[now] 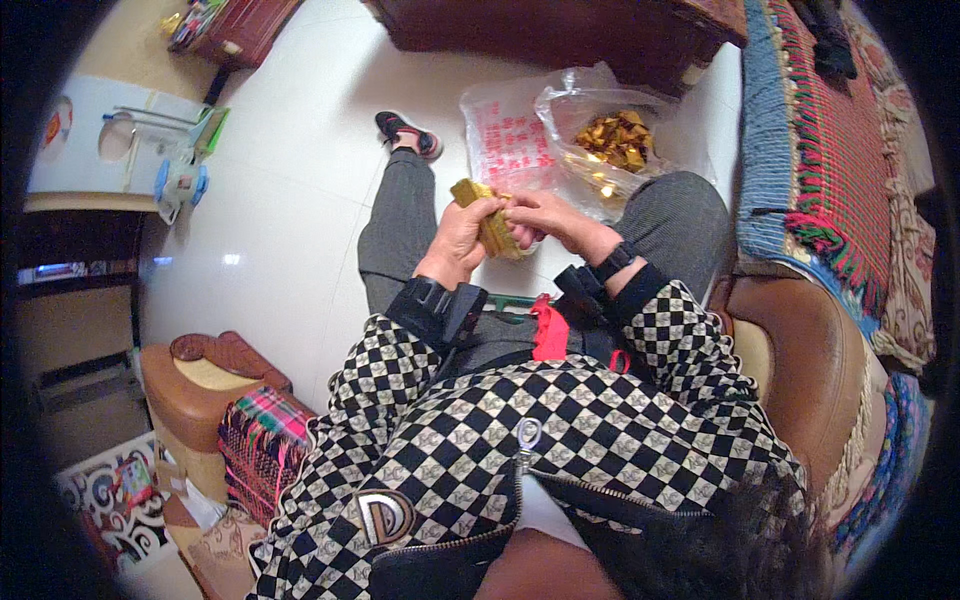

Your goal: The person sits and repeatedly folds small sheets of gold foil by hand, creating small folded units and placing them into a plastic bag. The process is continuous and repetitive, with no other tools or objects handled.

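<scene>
My left hand grips a thick stack of gold foil paper in front of my knees, its thumb across the top. From the other side, my right hand has its fingers bent onto the stack's right edge. What exactly those fingertips pinch is partly hidden. Beyond the hands, a clear plastic bag with red writing lies on the floor. Inside it is a heap of shiny gold foil pieces, seemingly folded.
A dark reddish wooden cabinet stands beyond the bag on the white tiled floor. On the right is a brown leather armrest beside a couch with a woven cover. A dustpan is at the left.
</scene>
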`<state>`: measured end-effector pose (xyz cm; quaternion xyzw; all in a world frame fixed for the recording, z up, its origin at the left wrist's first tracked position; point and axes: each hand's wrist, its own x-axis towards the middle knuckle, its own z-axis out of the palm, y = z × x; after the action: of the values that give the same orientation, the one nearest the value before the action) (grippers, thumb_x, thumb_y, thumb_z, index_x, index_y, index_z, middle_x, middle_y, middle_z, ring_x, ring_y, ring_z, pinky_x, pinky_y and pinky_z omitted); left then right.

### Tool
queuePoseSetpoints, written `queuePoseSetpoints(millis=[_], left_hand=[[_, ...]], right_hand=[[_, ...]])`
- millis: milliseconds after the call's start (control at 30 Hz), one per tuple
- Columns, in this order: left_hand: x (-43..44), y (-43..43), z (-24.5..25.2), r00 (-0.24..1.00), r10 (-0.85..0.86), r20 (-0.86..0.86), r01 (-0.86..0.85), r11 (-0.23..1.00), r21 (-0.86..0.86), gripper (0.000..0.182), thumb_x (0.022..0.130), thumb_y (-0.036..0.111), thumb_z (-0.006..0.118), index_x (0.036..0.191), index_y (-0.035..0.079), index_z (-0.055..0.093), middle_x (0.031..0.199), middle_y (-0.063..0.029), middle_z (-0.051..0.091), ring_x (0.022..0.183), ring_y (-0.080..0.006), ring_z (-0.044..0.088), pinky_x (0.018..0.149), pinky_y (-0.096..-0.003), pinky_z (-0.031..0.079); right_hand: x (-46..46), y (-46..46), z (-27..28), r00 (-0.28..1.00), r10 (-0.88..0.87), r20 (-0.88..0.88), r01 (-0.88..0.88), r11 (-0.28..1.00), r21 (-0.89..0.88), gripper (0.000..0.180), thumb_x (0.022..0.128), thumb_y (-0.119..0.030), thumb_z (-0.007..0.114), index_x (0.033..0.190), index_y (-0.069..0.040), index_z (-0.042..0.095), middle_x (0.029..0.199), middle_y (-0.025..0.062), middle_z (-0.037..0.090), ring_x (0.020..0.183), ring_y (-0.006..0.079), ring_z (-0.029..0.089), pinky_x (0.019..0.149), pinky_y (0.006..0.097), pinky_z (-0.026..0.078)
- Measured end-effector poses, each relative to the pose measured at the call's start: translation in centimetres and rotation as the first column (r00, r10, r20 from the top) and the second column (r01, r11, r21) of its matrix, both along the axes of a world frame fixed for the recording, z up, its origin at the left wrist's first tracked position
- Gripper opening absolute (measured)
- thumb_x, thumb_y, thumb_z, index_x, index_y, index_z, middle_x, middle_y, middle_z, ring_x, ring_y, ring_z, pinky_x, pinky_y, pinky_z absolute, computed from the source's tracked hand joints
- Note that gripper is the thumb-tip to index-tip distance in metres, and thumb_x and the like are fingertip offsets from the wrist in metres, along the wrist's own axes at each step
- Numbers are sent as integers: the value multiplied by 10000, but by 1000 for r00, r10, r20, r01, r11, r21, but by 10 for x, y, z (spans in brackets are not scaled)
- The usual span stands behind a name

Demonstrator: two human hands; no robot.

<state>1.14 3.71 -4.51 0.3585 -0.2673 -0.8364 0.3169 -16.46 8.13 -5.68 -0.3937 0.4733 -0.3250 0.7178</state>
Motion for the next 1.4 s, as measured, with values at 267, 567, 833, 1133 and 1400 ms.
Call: queuePoseSetpoints(millis=[267, 567, 833, 1133, 1400], left_hand=[[0, -1, 0, 998, 42, 38, -43, 999, 9, 246, 824, 23, 601, 1062, -25, 558, 935, -106, 624, 838, -216, 639, 760, -343, 556], [2, -4, -4, 999, 10, -48, -11, 1000, -9, 250, 824, 9, 539, 1069, -39, 550, 943, -121, 614, 860, -227, 629, 817, -354, 536], [0, -2, -10, 986, 168, 5, -168, 983, 69, 182, 824, -13, 554, 1005, -1, 567, 879, -93, 617, 804, -213, 629, 762, -341, 543], [-2, 0, -4, 993, 118, 6, -117, 992, -40, 217, 829, 28, 677, 1015, 30, 565, 916, -71, 622, 840, -179, 630, 776, -324, 538], [2, -2, -4, 996, 89, 26, -87, 995, -50, 210, 819, 1, 656, 1017, 12, 585, 956, -83, 630, 881, -196, 632, 819, -329, 531]], right_hand=[[1, 5, 7, 997, 39, 64, -36, 998, -45, 267, 888, -375, 578, 937, -114, 553, 720, -39, 563, 611, 63, 566, 541, 201, 407], [0, 2, 2, 998, -13, 64, 15, 999, -28, 186, 888, -300, 549, 938, -124, 575, 689, -33, 572, 561, 78, 580, 485, 196, 385], [4, 1, 6, 998, 28, 52, -27, 999, -16, 175, 848, -270, 586, 935, -126, 539, 668, -15, 608, 515, 94, 600, 417, 199, 352], [4, -1, 0, 991, -42, 129, 45, 999, -23, 217, 856, -288, 589, 981, -114, 554, 650, -35, 563, 499, 68, 553, 439, 195, 354], [1, -1, -3, 987, -22, 159, 26, 999, -26, 210, 888, -300, 575, 1003, -124, 570, 694, -34, 567, 537, 81, 579, 462, 202, 378]])
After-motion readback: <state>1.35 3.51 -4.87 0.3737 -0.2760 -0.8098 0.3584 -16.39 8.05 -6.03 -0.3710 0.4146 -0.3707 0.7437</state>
